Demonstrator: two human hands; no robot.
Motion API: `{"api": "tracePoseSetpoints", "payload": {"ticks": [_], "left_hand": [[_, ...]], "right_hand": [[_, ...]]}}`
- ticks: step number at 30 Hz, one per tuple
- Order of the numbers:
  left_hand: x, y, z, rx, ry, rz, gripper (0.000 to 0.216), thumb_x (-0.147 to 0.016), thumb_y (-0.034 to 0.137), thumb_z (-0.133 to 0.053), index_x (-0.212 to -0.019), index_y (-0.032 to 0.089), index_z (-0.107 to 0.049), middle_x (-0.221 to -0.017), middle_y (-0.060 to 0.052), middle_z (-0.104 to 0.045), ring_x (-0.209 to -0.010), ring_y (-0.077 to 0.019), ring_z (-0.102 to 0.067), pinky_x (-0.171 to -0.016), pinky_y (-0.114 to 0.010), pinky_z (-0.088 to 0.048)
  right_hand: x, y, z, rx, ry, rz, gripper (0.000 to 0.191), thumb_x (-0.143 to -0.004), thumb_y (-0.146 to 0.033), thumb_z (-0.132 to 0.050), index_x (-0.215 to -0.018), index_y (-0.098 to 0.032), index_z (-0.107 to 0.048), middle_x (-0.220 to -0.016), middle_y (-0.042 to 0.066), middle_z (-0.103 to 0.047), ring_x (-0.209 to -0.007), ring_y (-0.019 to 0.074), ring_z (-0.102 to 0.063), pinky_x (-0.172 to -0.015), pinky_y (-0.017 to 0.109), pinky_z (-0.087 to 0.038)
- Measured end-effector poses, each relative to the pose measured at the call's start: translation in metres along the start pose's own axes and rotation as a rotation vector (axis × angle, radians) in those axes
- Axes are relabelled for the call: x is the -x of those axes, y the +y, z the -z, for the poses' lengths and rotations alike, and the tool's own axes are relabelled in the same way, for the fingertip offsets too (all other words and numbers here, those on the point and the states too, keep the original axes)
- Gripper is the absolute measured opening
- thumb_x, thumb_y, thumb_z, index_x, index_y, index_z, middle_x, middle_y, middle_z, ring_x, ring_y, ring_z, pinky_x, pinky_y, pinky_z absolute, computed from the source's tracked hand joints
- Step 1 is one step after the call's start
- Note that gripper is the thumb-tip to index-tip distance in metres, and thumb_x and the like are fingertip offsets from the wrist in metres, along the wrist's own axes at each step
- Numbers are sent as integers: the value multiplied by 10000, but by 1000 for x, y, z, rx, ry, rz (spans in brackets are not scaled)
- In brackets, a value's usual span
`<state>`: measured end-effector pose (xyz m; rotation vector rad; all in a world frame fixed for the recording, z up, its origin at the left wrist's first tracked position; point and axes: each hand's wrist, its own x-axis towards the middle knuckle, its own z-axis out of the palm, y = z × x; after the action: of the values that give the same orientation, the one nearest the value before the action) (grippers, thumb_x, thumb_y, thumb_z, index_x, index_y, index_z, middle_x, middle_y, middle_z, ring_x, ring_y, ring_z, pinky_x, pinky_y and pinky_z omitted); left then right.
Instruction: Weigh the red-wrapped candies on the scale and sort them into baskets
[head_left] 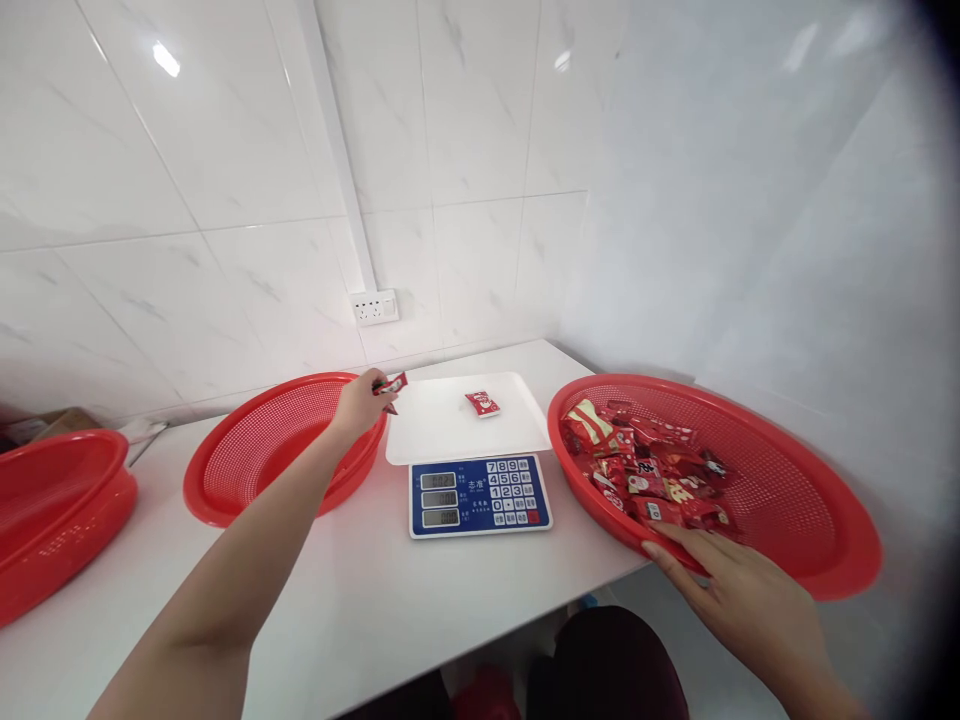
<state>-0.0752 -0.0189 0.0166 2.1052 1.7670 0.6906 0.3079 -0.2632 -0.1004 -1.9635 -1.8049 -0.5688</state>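
My left hand is closed around small red snack packets, how many I cannot tell. It hovers between the left red basket and the white pan of the weighing scale. One red packet lies on the pan. My right hand grips the near rim of the right red basket, thumb outside and fingers over the edge. Several red, foil-like packets are heaped in that basket's left half. The scale's blue panel with keys and small displays faces me.
More red baskets stand stacked at the far left of the white table. Behind the table rises a tiled wall with a power socket. The right basket juts past the table's front edge; my legs are below.
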Motion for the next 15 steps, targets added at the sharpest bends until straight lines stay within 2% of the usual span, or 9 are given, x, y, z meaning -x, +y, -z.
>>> {"api": "tracePoseSetpoints", "payload": {"ticks": [4,7,9,11,15], "left_hand": [[6,-34,32,-142,63,93,302,-873,336,-532,-1110,150,-553,-1064,-62,-602,-888,-175,-606,-760,-372,-518],[9,-50,36,-248,53,125,312,-866,352,-539,-1107,154,-563,-1103,-61,-591,-940,-201,-595,-792,-390,-508],[9,-51,29,-294,43,91,326,-866,356,-539,-1123,157,-557,-1134,-66,-580,-971,-213,-586,-813,-405,-501],[5,-41,15,-312,34,1,337,-868,349,-537,-1146,159,-543,-1161,-79,-569,-997,-212,-578,-833,-424,-492],[-5,2,-29,-296,-27,-277,315,-876,332,-527,-1147,172,-545,-1190,-85,-559,-1026,-207,-566,-865,-435,-477]], "right_hand": [[0,-1,0,-25,-19,-30,498,-844,-579,-363,-961,-247,-715,-872,41,-725,-798,260,-672,-695,382,-535],[0,0,-1,-44,-29,-30,489,-837,-576,-378,-961,-243,-713,-875,47,-723,-792,260,-671,-693,384,-534],[1,1,-2,-46,-19,-19,486,-839,-571,-380,-960,-238,-712,-869,49,-722,-792,259,-671,-693,383,-534],[1,1,-2,-40,0,-8,484,-842,-570,-379,-958,-236,-711,-860,47,-723,-791,259,-672,-695,386,-536],[2,1,-3,-13,16,-8,463,-846,-567,-387,-948,-252,-711,-844,35,-725,-781,252,-674,-690,379,-540]]}}
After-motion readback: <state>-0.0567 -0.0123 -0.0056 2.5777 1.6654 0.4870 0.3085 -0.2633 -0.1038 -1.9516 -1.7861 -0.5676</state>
